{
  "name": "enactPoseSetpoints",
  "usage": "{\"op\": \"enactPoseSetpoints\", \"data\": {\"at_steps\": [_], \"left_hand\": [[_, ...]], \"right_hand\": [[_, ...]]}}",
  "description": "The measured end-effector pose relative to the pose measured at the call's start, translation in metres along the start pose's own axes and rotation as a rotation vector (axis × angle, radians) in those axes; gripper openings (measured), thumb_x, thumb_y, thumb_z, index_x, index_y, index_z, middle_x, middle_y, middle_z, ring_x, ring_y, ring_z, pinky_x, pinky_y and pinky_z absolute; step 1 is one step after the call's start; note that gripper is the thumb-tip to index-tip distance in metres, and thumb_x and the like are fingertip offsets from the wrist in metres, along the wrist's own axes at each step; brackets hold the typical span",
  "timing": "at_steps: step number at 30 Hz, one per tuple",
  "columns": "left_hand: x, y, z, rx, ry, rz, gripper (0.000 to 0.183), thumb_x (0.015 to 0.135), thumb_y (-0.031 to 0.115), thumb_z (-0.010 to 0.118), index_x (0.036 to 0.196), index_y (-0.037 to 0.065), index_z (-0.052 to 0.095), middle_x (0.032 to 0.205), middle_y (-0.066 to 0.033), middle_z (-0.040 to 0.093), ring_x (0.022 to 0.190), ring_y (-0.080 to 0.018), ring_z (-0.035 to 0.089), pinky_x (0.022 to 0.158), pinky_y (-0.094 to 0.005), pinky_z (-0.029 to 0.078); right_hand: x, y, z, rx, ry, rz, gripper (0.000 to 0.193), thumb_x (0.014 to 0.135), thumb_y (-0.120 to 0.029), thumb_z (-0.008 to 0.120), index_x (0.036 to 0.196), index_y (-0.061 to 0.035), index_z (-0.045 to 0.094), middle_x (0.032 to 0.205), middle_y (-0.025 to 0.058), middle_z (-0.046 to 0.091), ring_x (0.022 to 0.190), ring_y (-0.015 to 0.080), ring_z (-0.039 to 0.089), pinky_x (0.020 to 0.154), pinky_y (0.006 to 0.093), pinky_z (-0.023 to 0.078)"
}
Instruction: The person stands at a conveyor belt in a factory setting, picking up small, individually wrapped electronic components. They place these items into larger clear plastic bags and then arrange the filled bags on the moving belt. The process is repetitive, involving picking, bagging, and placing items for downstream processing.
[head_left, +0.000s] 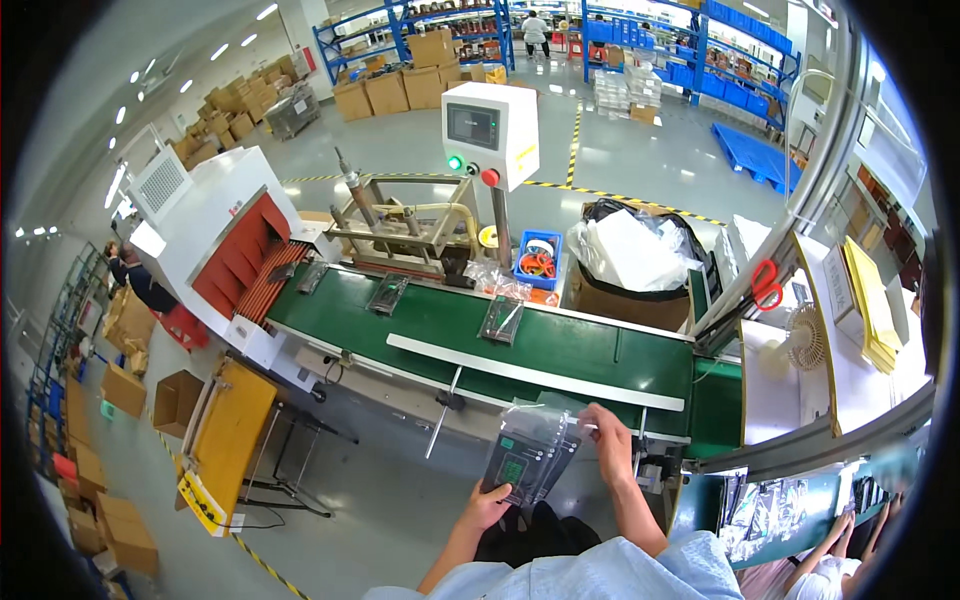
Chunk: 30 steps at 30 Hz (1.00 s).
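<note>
Low in front of my body, my left hand [487, 507] grips the bottom corner of a flat dark package [515, 468] in a clear plastic bag, its thumb lying on the front. More than one dark piece seems to overlap there. My right hand [608, 437] is closed at the upper right edge, fingertips pinching the clear plastic bag [545, 412]. Just beyond lies a green conveyor belt [570, 350] with a white guide bar [530, 372]. Spaced along the belt are three similar wrapped packages [502, 320], the others farther left.
At the belt's left end stands a white machine [215, 225] with red curtain strips. A control box [490, 135] rises behind the belt, beside a blue bin [538, 256]. A yellow-topped table [230, 430] stands left. Red scissors [766, 285] hang right; other people's hands [840, 525] work lower right.
</note>
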<state>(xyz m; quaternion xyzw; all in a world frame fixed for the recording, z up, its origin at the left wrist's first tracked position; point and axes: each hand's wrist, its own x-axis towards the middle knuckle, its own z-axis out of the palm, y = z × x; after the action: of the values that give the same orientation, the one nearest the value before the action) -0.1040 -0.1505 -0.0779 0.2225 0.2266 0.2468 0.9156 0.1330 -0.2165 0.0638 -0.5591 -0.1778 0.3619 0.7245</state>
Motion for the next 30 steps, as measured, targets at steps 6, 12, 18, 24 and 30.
{"op": "enactPoseSetpoints", "data": {"at_steps": [6,12,18,24,30], "left_hand": [[0.021,0.047,0.012,-0.004,-0.018,-0.028,0.03,0.081,0.003,0.059,0.11,0.0,0.053,0.106,-0.0102,0.059,0.098,-0.0225,0.057,0.085,-0.034,0.046],[0.052,0.033,-0.022,0.365,-0.075,0.162,0.043,0.079,0.004,0.057,0.121,0.0,0.045,0.116,-0.0168,0.053,0.109,-0.0343,0.05,0.097,-0.047,0.036],[0.065,0.07,0.024,-0.073,0.159,0.049,0.049,0.078,0.004,0.057,0.124,-0.001,0.042,0.122,-0.0204,0.047,0.114,-0.0392,0.044,0.099,-0.057,0.03],[0.081,0.083,0.045,-0.263,0.185,0.033,0.053,0.074,0.002,0.059,0.124,0.001,0.042,0.123,-0.0185,0.047,0.114,-0.0395,0.043,0.098,-0.06,0.028],[0.091,0.08,0.066,-0.296,0.193,0.051,0.055,0.074,0.003,0.06,0.125,0.002,0.041,0.125,-0.0178,0.046,0.116,-0.0382,0.042,0.1,-0.0591,0.026]], "right_hand": [[0.016,0.013,0.011,-0.23,-0.215,0.173,0.029,0.082,-0.016,0.063,0.104,0.0023,0.06,0.09,0.0051,0.063,0.079,0.0117,0.057,0.073,0.0262,0.047],[0.061,0.016,-0.014,-0.192,0.064,0.046,0.021,0.081,-0.014,0.063,0.095,0.0022,0.064,0.081,0.0038,0.062,0.075,0.0109,0.055,0.07,0.0254,0.045],[0.191,0.012,-0.142,-0.558,0.399,-0.151,0.021,0.079,-0.018,0.061,0.087,0.0007,0.065,0.071,0.0058,0.062,0.066,0.0121,0.056,0.063,0.0274,0.044],[0.293,0.063,-0.231,-0.706,0.468,-0.067,0.019,0.076,-0.019,0.061,0.08,-0.0007,0.066,0.063,0.0076,0.062,0.061,0.0145,0.058,0.058,0.029,0.044],[0.313,0.091,-0.204,-0.954,0.515,-0.015,0.023,0.076,-0.024,0.058,0.078,-0.003,0.067,0.068,0.0135,0.063,0.065,0.0237,0.061,0.06,0.0334,0.045]]}}
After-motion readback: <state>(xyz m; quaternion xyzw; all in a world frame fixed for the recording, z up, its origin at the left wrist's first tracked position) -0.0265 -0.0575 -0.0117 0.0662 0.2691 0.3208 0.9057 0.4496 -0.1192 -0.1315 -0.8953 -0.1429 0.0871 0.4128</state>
